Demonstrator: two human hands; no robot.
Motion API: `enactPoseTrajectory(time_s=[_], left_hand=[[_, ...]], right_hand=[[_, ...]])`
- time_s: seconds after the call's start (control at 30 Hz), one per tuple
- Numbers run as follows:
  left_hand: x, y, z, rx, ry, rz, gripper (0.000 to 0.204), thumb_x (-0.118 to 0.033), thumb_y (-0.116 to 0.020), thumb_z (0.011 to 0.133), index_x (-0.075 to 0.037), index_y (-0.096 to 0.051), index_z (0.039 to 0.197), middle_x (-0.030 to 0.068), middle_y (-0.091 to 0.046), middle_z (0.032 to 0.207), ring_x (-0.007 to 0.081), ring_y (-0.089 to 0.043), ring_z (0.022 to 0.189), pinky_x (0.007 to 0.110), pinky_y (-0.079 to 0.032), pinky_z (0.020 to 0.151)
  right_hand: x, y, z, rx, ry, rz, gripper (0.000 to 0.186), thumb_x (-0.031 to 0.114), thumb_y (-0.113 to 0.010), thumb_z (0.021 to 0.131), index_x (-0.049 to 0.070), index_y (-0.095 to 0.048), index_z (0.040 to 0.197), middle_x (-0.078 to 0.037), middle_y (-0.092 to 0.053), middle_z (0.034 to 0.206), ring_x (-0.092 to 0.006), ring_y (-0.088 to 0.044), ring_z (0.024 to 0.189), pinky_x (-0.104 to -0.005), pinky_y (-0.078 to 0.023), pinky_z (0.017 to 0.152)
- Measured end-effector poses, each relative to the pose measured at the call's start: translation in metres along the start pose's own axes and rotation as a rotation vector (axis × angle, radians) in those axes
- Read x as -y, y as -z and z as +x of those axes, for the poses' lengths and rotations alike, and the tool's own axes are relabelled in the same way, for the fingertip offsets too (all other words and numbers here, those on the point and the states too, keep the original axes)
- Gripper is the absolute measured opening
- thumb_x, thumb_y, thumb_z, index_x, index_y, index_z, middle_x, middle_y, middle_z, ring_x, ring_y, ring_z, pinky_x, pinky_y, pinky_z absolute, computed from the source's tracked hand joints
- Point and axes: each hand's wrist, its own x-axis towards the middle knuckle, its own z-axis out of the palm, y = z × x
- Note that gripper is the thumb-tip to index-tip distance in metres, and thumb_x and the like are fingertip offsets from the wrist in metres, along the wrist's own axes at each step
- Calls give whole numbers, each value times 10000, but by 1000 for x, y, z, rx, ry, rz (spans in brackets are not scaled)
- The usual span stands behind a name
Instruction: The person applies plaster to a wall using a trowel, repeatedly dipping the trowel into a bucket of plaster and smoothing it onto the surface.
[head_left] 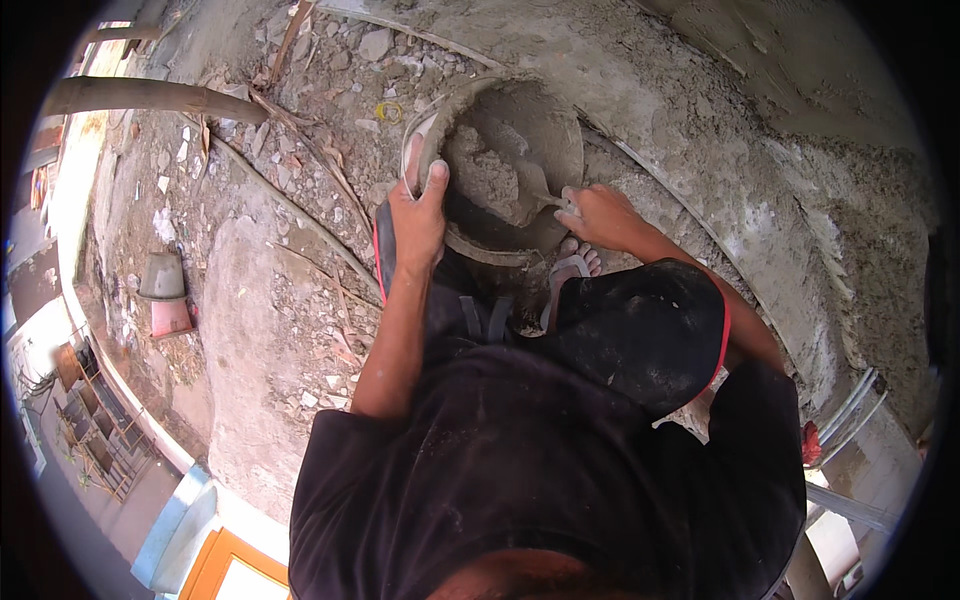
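Observation:
A round bucket (pixel 572 130) with a mortar-crusted rim stands on the ground in front of me. Grey wet mortar (pixel 482 165) is heaped inside it. My left hand (pixel 418 205) grips the bucket's left rim, thumb at the inner edge and fingers along the outer wall. At the right rim, my right hand (pixel 600 215) is closed round the handle of a trowel (pixel 530 192). The trowel's blade lies in the bucket, loaded with mortar, so its outline is partly hidden. Just below the right hand is my sandalled foot (pixel 572 265).
Rubble and stones (pixel 330 60) cover the ground to the left. A bamboo pole (pixel 150 97) juts in at upper left, and a thin stick (pixel 290 205) lies nearer. A small bucket (pixel 165 290) stands at far left. A rough mortar-covered surface (pixel 740 200) rises along the right.

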Motion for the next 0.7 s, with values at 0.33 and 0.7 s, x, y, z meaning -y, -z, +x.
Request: enactPoseTrajectory(time_s=[0.33, 0.7], left_hand=[[12, -4, 13, 44, 98, -118, 602, -292, -594, 1010, 68, -413, 1457, 150, -558, 1380, 201, -525, 1243, 325, -380, 1076], [20, 33, 9, -64, 100, -189, 334, -300, -548, 1029, 20, -632, 1076, 81, -658, 1014, 159, -617, 911, 318, -509, 803]], right_hand=[[-6, 71, -41, -178, -26, -426, 360, 356, -636, 929, 6, -609, 1008, -228, -667, 804, -437, -658, 851, -535, -514, 718], [116, 255, -173, -38, 239, -182, 392, 445, -625, 937, 57, -656, 884, -123, -627, 630, -285, -666, 644, -406, -501, 571]])
